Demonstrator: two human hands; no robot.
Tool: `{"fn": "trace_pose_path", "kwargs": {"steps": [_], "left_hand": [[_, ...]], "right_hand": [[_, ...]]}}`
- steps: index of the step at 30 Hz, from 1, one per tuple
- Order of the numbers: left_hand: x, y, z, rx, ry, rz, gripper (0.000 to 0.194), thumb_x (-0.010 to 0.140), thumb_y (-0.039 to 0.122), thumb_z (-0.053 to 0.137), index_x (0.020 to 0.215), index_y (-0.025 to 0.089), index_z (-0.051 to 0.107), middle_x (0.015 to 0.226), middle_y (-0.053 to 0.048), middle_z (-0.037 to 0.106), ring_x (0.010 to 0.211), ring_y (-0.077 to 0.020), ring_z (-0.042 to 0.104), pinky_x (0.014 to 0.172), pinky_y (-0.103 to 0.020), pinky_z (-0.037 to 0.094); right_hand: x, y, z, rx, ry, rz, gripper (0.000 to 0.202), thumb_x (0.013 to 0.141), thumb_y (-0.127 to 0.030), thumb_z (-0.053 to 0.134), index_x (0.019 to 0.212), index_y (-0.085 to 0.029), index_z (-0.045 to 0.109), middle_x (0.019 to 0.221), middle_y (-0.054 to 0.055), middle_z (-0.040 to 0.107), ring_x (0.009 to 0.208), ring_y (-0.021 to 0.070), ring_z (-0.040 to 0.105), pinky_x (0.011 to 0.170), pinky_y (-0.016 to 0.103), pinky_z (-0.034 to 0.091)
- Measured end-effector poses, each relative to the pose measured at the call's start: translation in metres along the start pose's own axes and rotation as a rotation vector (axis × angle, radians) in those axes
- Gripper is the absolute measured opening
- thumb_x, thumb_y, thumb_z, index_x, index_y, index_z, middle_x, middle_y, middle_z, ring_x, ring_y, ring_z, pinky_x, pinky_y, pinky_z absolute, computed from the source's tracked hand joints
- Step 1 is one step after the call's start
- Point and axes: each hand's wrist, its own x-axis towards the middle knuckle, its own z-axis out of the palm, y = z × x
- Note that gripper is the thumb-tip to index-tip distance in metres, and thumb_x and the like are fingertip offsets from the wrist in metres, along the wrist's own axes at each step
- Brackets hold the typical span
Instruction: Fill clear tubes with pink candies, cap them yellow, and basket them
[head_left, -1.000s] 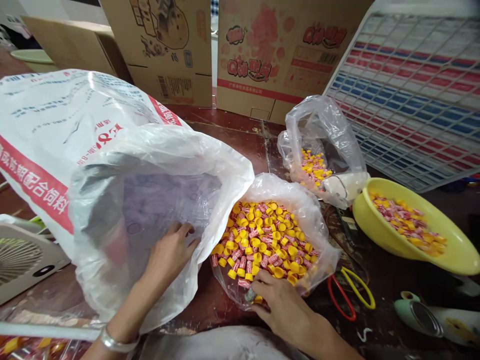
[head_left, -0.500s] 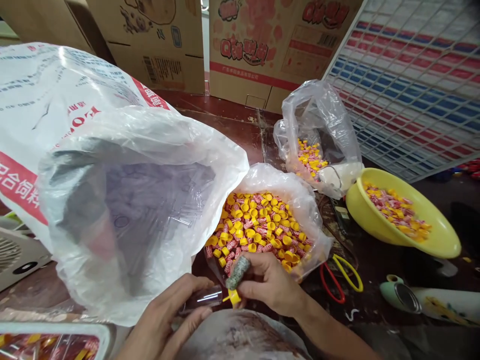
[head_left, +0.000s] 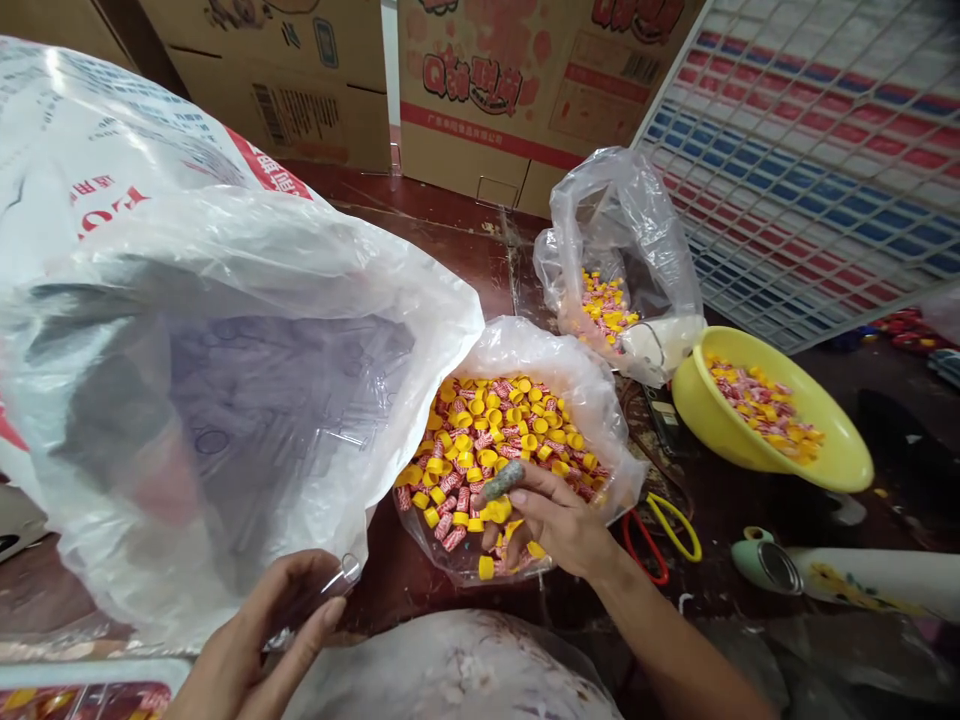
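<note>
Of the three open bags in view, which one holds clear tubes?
The large white printed sack on the left. The nearer see-through bag and the farther see-through bag hold yellow-and-red pieces instead.

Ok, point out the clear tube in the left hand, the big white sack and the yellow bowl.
Tube (head_left: 334, 584): head view, on its clear wall, just behind the rim.
Sack (head_left: 255, 240): head view, on the upper lip of its mouth.
Bowl (head_left: 696, 408): head view, on its outer wall.

Printed cardboard box beside a white wire grid
</note>
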Motion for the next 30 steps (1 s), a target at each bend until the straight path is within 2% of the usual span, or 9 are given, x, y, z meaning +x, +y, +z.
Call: {"fn": "trace_pose_path", "kwargs": {"steps": [2,5,7,10,14,19,24,26,30], "left_hand": [[-0.003,-0.006,0.002,0.013,0.003,0.000,0.039,0.091,0.056,0.064,0.121,0.031,0.063,0.122,-0.003,0.078,0.109,-0.0227,0.076,0.096,-0.026,0.060],[-0.005,-0.006,0.003,0.024,0.010,0.032,0.044,0.091,0.056,0.063,0.128,0.033,0.064,0.127,-0.002,0.077,0.114,-0.0240,0.075,0.097,-0.028,0.060],[-0.005,-0.005,0.003,0.035,0.025,0.054,0.043,0.090,0.056,0.064,0.126,0.032,0.067,0.125,-0.002,0.079,0.113,-0.0252,0.075,0.095,-0.028,0.061],[-0.005,-0.004,0.002,0.058,0.034,0.082,0.040,0.089,0.056,0.064,0.121,0.033,0.071,0.122,-0.002,0.080,0.111,-0.0255,0.076,0.094,-0.028,0.061],[-0.007,-0.006,0.003,0.069,0.004,0.086,0.037,0.090,0.054,0.064,0.122,0.036,0.070,0.124,0.001,0.079,0.113,-0.0229,0.075,0.097,-0.026,0.059],[-0.007,-0.014,0.005,0.071,-0.030,0.115,0.039,0.092,0.052,0.062,0.128,0.038,0.066,0.128,0.001,0.077,0.117,-0.0231,0.073,0.102,-0.029,0.057],[-0.003,-0.019,0.006,0.040,-0.019,0.118,0.038,0.092,0.048,0.064,0.130,0.040,0.065,0.130,0.003,0.076,0.121,-0.0227,0.072,0.103,-0.027,0.055],[-0.003,-0.018,0.005,0.027,-0.019,0.108,0.037,0.092,0.048,0.064,0.128,0.040,0.066,0.128,0.003,0.077,0.120,-0.0228,0.072,0.103,-0.027,0.055],[-0.004,-0.016,0.005,0.044,0.005,0.094,0.035,0.092,0.051,0.063,0.124,0.037,0.069,0.126,0.001,0.078,0.116,-0.0238,0.074,0.103,-0.029,0.056]], "right_hand": [[0.003,0.005,0.006,-0.229,-0.022,-0.037,0.038,0.097,-0.057,0.056,0.096,-0.019,0.060,0.085,0.003,0.064,0.067,0.0150,0.063,0.055,0.026,0.054],[0.007,0.011,0.022,-0.940,-0.035,-0.153,0.023,0.100,-0.035,0.060,0.085,-0.019,0.062,0.088,0.003,0.060,0.083,0.0164,0.060,0.073,0.028,0.052],[0.008,0.013,0.032,-1.384,-0.109,-0.178,0.009,0.100,-0.021,0.059,0.093,-0.020,0.064,0.098,0.004,0.060,0.085,0.0173,0.060,0.076,0.029,0.050],[0.010,0.013,0.041,-1.746,-0.253,-0.134,0.022,0.098,-0.010,0.054,0.114,-0.023,0.060,0.112,0.008,0.059,0.085,0.0209,0.063,0.070,0.032,0.050],[0.011,0.013,0.045,-1.877,-0.346,-0.183,0.024,0.094,-0.006,0.054,0.114,-0.018,0.056,0.117,0.012,0.058,0.091,0.0260,0.065,0.068,0.035,0.054],[0.013,0.023,0.050,-1.960,-0.370,-0.306,0.023,0.092,-0.005,0.056,0.114,-0.013,0.054,0.116,0.013,0.060,0.085,0.0226,0.065,0.063,0.032,0.053],[0.023,0.023,0.042,-1.906,-0.364,-0.320,0.022,0.094,-0.009,0.059,0.115,-0.014,0.057,0.112,0.011,0.062,0.083,0.0206,0.065,0.060,0.030,0.051],[0.026,0.015,0.032,-1.829,-0.315,-0.315,0.016,0.095,-0.009,0.058,0.109,-0.017,0.060,0.104,0.007,0.063,0.084,0.0187,0.064,0.062,0.027,0.049],[0.025,-0.003,0.019,-1.728,-0.073,-0.250,0.015,0.104,-0.022,0.056,0.094,-0.019,0.067,0.097,0.005,0.061,0.079,0.0148,0.061,0.066,0.025,0.046]]}}
